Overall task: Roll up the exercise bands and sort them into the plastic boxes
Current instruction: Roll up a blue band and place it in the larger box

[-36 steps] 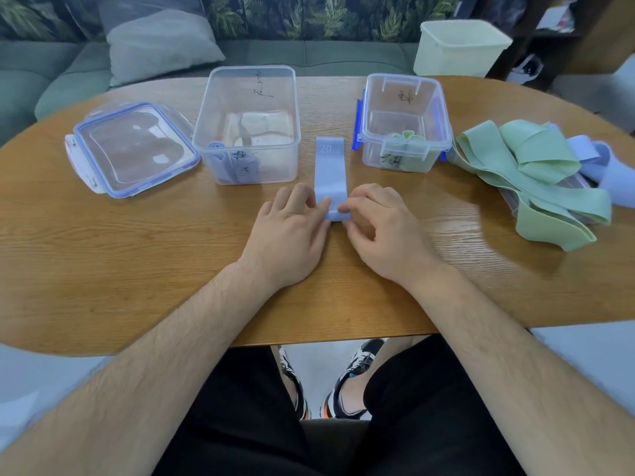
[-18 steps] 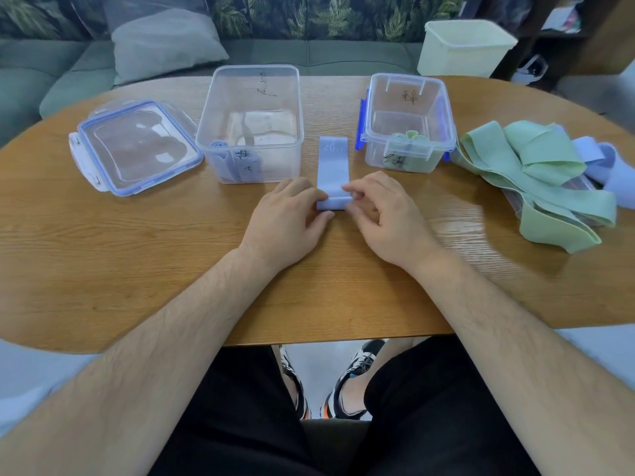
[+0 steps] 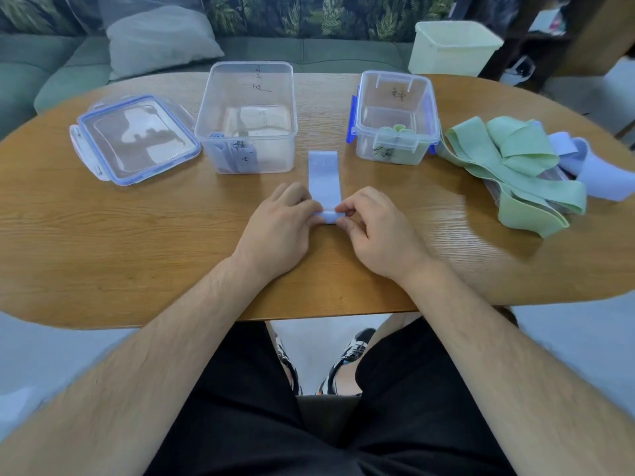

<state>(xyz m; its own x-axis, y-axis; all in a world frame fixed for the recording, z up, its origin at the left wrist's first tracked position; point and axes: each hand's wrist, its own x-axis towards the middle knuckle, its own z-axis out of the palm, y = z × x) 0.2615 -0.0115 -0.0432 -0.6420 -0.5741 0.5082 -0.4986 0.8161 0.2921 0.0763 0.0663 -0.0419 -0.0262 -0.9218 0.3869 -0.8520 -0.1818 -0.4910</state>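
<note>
Both hands are working the blue band (image 3: 324, 173), which is lying flat on the wooden table (image 3: 103, 252) btwn the two boxes, far end pointing away. Left hand (image 3: 278, 221) and right hand (image 3: 374, 228) are each pinching one side of the small tight roll forming at the near end, fingers curled narrow round it, prob. so it's winding evenly and not springing open. The band is looking thin, matte and stretchy, a long flat strip. The bigger clear box (image 3: 220, 97) is holding a blue roll (image 3: 223, 154) and the smaller clip box (image 3: 427, 108) green rolls (image 3: 398, 132), so sorting by colour, I'd judge. Loose green bands (image 3: 515, 156) are lying floppy and tangled at right.
</note>
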